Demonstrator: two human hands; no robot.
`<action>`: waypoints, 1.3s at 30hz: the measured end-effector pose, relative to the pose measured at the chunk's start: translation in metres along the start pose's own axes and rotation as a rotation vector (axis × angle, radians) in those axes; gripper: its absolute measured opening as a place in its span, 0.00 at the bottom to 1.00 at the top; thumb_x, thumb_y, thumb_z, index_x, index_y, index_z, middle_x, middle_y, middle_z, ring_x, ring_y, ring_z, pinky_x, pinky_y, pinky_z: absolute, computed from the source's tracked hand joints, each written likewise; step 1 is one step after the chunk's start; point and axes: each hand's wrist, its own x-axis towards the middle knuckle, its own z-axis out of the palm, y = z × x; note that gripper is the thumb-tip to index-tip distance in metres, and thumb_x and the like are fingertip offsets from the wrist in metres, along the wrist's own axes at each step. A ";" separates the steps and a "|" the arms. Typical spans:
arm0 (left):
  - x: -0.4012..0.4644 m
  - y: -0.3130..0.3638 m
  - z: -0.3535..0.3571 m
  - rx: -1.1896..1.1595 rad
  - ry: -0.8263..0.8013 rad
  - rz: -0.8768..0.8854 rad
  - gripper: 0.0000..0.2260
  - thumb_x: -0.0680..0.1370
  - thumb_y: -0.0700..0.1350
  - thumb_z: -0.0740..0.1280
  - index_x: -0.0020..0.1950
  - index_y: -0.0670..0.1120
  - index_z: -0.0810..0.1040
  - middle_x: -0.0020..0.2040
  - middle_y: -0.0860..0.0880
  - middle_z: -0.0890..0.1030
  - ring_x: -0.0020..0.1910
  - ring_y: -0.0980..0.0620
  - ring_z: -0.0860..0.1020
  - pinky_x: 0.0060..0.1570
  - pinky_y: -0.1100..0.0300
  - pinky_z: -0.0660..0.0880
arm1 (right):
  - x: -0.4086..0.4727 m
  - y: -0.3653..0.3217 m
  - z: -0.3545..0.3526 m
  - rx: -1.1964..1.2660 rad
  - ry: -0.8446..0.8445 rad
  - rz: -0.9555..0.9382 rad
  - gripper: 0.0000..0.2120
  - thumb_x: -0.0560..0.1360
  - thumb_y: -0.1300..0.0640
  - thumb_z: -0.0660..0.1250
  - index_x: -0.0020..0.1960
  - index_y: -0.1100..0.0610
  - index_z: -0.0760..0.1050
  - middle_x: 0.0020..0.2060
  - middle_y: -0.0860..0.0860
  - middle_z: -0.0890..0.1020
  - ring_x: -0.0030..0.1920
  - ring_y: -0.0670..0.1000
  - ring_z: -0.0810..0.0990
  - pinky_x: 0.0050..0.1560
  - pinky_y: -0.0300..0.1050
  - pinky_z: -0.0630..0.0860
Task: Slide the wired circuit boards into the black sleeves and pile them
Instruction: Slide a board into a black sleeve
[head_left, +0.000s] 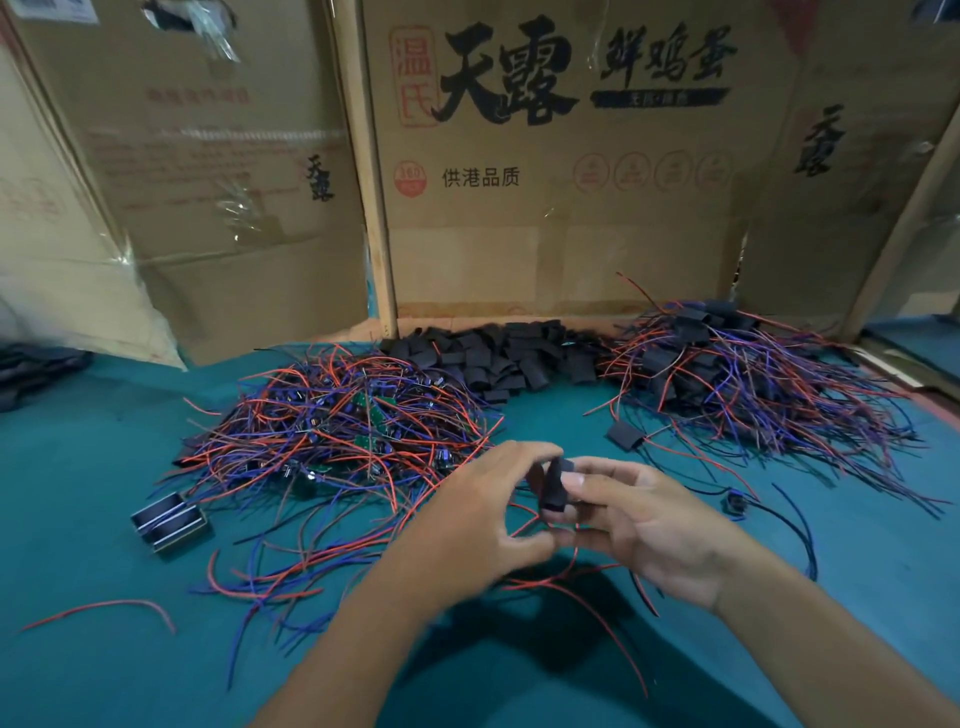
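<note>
Both of my hands meet above the green table (78, 649) at the centre. My right hand (654, 525) pinches a black sleeve (555, 486) between thumb and fingers. My left hand (478, 519) holds the red wires (597, 618) of a board at the sleeve's mouth; the board itself is hidden. A heap of unsleeved green boards with red and blue wires (337, 431) lies to the left. Empty black sleeves (498, 358) are heaped at the back. The sleeved boards (727, 374) are piled at the right.
Cardboard boxes (545, 182) wall off the back of the table. A small metal-framed part (169, 522) lies at the left. One sleeved board (626, 435) lies apart from its pile. Loose wires (104, 610) trail across the near left; a small black part (735, 504) sits to the right.
</note>
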 end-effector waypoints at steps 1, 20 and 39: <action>-0.001 -0.006 -0.006 -0.010 -0.022 -0.021 0.28 0.70 0.50 0.78 0.68 0.49 0.74 0.54 0.58 0.76 0.42 0.68 0.70 0.46 0.75 0.64 | 0.001 0.000 0.000 0.036 0.026 -0.005 0.11 0.67 0.61 0.72 0.49 0.60 0.79 0.39 0.57 0.81 0.38 0.52 0.80 0.48 0.49 0.80; -0.010 -0.066 -0.055 0.525 0.287 -0.531 0.03 0.80 0.42 0.66 0.47 0.45 0.78 0.43 0.49 0.79 0.46 0.46 0.75 0.44 0.51 0.73 | -0.020 0.007 0.004 -1.472 -0.380 -0.137 0.28 0.63 0.31 0.73 0.55 0.43 0.69 0.31 0.44 0.77 0.30 0.40 0.73 0.31 0.36 0.66; -0.021 -0.095 -0.056 0.616 0.247 -0.660 0.09 0.80 0.41 0.66 0.60 0.44 0.78 0.57 0.42 0.79 0.58 0.41 0.73 0.58 0.47 0.70 | -0.013 0.023 0.012 -1.482 -0.310 -0.233 0.17 0.77 0.34 0.60 0.52 0.47 0.71 0.32 0.27 0.73 0.34 0.35 0.71 0.31 0.36 0.62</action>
